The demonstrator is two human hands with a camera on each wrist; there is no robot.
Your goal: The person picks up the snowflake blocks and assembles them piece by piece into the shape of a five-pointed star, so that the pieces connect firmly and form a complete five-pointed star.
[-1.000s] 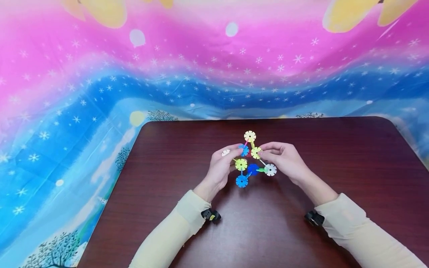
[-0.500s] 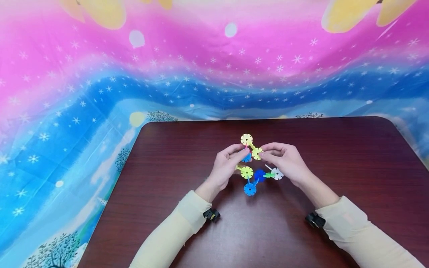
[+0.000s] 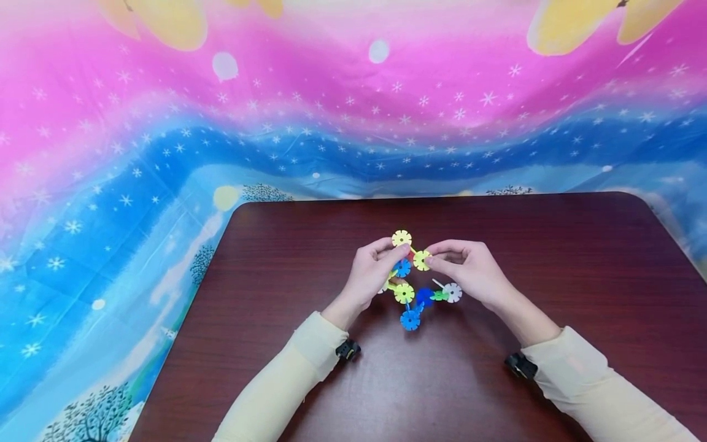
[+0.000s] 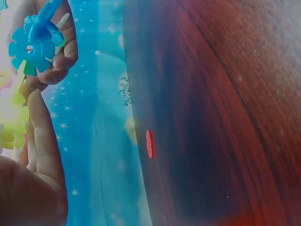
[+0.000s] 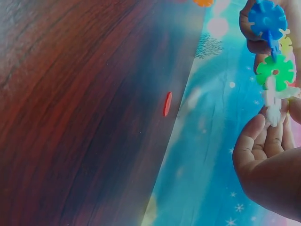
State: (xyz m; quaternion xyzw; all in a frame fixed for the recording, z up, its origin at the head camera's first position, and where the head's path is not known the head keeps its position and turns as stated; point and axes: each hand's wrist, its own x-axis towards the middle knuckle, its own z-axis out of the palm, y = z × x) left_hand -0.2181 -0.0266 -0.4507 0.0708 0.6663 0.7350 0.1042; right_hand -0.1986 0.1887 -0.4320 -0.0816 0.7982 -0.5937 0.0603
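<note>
Several slotted snowflake discs are joined edge to edge into a chain, held up over the table. In the head view my left hand (image 3: 371, 276) pinches the chain near its far end, just under a yellow disc (image 3: 401, 239). My right hand (image 3: 466, 267) pinches a second yellow disc (image 3: 422, 260) between thumb and fingers. Nearer me hang a light blue disc (image 3: 410, 320), a dark blue disc (image 3: 424, 298), a green disc (image 3: 439, 295) and a white disc (image 3: 452, 293). An edge-on white piece (image 3: 438, 283) by the white disc stands apart from the right-hand yellow one.
A loose red disc (image 4: 150, 144) shows edge-on near the table's far edge in both wrist views. At the top of the right wrist view is part of an orange disc (image 5: 203, 2). A printed cloth backdrop (image 3: 353, 123) hangs behind the dark wooden table (image 3: 580, 258).
The chain has come lower and nearer me. A gap has opened between the right-hand yellow disc and the white pieces. The left hand's fingers have shifted up towards the far yellow disc.
</note>
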